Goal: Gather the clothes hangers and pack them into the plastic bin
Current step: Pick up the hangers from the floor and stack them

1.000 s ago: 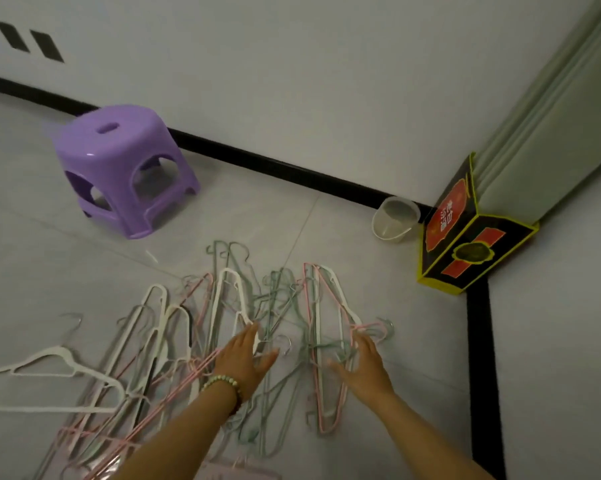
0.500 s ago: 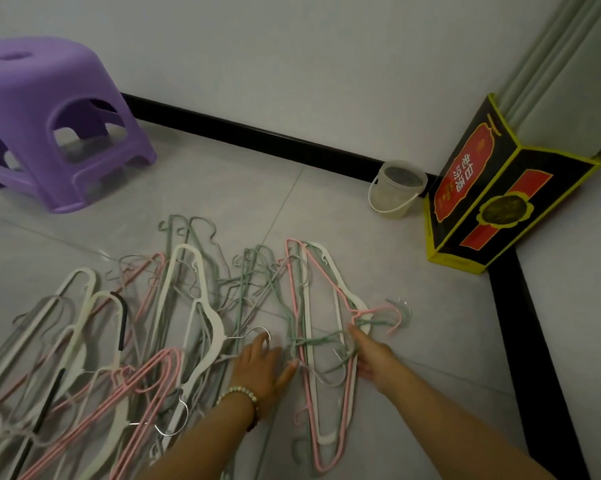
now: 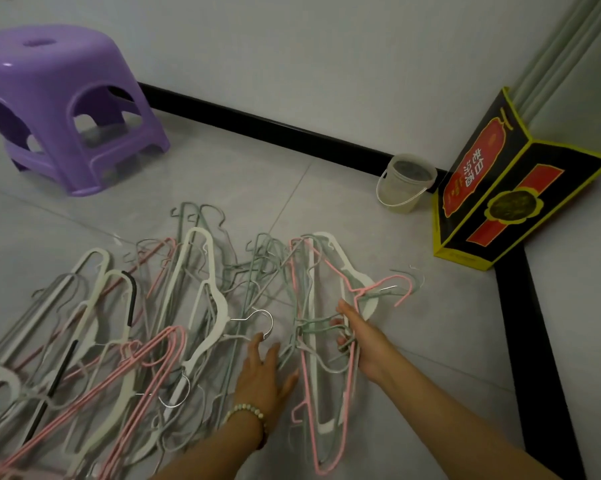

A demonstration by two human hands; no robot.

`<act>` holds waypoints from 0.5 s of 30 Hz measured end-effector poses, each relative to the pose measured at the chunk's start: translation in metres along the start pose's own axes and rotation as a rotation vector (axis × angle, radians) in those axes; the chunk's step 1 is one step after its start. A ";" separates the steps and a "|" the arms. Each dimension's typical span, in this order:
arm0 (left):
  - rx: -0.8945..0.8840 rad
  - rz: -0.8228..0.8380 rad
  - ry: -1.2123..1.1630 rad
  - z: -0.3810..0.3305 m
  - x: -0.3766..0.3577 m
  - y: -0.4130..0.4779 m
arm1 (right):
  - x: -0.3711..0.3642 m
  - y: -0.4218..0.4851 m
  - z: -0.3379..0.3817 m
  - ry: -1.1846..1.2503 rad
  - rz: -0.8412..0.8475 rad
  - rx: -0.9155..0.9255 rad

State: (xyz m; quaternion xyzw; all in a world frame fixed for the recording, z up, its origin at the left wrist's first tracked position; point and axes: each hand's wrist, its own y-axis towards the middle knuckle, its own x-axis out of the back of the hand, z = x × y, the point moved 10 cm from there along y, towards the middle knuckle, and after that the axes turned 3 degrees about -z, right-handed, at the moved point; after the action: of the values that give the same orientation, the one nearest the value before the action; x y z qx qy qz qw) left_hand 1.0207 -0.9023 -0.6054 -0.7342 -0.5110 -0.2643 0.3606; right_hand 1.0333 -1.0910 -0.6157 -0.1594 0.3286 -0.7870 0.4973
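Clothes hangers point(image 3: 219, 306) lie spread over the floor point(image 3: 430, 341), from its left edge toward the far right corner. The right-hand bundle point(image 3: 311, 289), nearest that corner, looks to be the one being gathered. The right hand point(image 3: 364, 341) curls its fingers point(image 3: 344, 342) round the bundle's green wire necks. The left hand point(image 3: 262, 375) lies flat beside it, fingers point(image 3: 257, 348) straight and slightly spread. It would be best to hold the neighbours down with the flat hand, line up the hooks, then lift slowly so snagged wires drag nothing along. The hangers are thin pink and grey-green wire mixed with broad white plastic, all tangled.
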 end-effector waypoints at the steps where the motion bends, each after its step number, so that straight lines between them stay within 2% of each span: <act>1: 0.028 0.026 -0.036 0.000 -0.001 0.003 | 0.003 -0.005 0.000 0.000 -0.010 0.014; 5: 0.057 0.024 -0.168 0.001 0.009 0.018 | 0.016 -0.026 0.016 0.034 0.031 0.098; 7: 0.086 -0.003 -0.354 0.002 0.016 0.024 | 0.022 -0.036 0.037 0.038 0.038 0.173; 10: 0.116 0.044 -0.557 -0.007 0.018 0.026 | 0.026 -0.048 0.065 -0.026 0.025 0.297; 12: 0.089 0.057 -0.592 -0.020 0.025 0.028 | 0.027 -0.054 0.068 -0.021 0.025 0.309; 15: 0.133 0.095 -0.836 -0.042 0.038 0.028 | 0.026 -0.055 0.047 -0.075 0.027 0.234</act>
State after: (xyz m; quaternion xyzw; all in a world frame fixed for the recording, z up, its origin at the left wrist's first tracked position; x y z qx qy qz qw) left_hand 1.0594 -0.9210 -0.5587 -0.7761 -0.5946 0.1065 0.1810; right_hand 1.0110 -1.1149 -0.5457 -0.1251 0.2176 -0.8068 0.5349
